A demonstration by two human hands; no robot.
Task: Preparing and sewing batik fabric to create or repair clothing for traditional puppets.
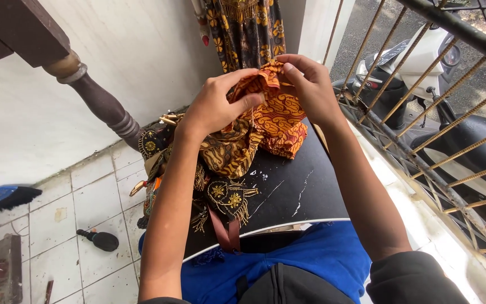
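Observation:
Both my hands hold up a bunched piece of orange patterned cloth [279,121] over a black board [293,191] on my lap. My left hand [216,104] pinches the cloth's left side with thumb and fingers. My right hand [307,84] grips the cloth's top edge, fingers curled over it. Below the cloth lies a puppet-like figure in dark costume with gold embroidery [220,197] and brown patterned fabric [229,152], draped over the board's left edge.
A brown carved table leg [99,101] stands at left above a white tiled floor [85,202]. A blue-handled brush [7,197] and a small black tool [99,239] lie on the tiles. Metal railing bars [423,112] run along the right, with a scooter [423,62] beyond.

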